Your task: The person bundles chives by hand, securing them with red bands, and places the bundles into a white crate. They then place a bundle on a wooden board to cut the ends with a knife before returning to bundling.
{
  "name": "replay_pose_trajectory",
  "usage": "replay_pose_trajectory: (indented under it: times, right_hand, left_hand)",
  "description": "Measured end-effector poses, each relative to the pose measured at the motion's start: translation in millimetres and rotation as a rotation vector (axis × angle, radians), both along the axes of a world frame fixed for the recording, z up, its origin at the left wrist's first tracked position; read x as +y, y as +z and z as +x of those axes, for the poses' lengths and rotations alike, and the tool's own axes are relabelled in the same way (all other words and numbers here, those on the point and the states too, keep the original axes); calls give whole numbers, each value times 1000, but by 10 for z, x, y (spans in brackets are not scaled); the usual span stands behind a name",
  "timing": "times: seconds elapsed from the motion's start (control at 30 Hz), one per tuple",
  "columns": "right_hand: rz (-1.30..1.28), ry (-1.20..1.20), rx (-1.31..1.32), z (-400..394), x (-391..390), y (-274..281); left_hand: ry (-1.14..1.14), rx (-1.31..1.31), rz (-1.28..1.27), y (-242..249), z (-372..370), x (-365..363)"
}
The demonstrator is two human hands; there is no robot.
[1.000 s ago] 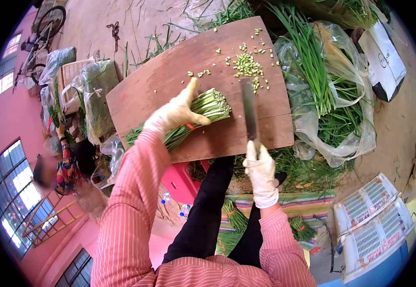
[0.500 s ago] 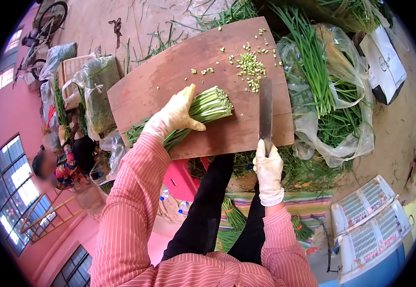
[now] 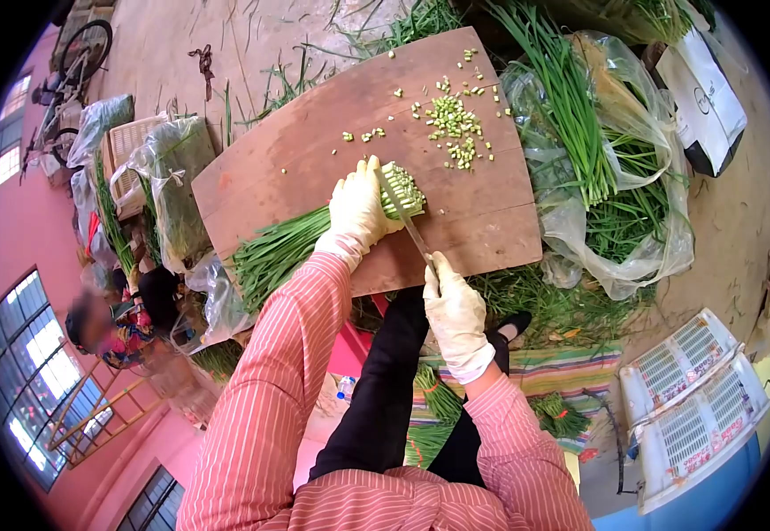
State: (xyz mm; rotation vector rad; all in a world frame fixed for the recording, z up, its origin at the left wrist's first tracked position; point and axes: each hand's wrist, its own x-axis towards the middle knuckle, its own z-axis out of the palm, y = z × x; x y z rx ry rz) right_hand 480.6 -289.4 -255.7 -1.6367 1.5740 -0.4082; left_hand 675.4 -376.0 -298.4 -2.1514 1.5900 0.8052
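My gloved left hand is closed around a bundle of chives near its pale cut ends, pressing it onto the wooden board. In my gloved right hand is the handle of a long-bladed knife. Its blade stands edge-on across the bundle, just to the right of my left fingers, with the trimmed stalk ends beyond it. Short cut pieces lie scattered toward the board's far right.
A plastic bag of chives is at the board's right side. More bags and a person are on the left. White crates stand at lower right; tied bundles lie on a striped sheet by my legs.
My right hand has swung the knife left from the bare board onto the bundle. My left hand has slid right along the stalks, closing its spread fingers over them near the ends.
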Motion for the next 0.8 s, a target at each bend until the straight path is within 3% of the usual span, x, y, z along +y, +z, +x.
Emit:
replay_pose_trajectory:
  times: [0.23, 0.33, 0.4, 0.63, 0.7, 0.8]
  right_hand:
    - [25, 152, 166, 5, 3, -14]
    - [1, 152, 157, -15, 4, -46]
    - [-8, 152, 147, -12, -13, -23]
    - [138, 203, 286, 84, -28, 52]
    - [162, 211, 312, 105, -17, 31]
    - [188, 218, 323, 113, 19, 6]
  left_hand:
    - [92, 3, 36, 69, -44, 3]
    - [66, 58, -67, 8, -16, 108]
    - [-6, -33, -313, 2, -31, 145]
    - [-25, -79, -161, -24, -55, 50]
    - [27, -36, 23, -32, -63, 38]
    - [-13, -69, -54, -68, -75, 105]
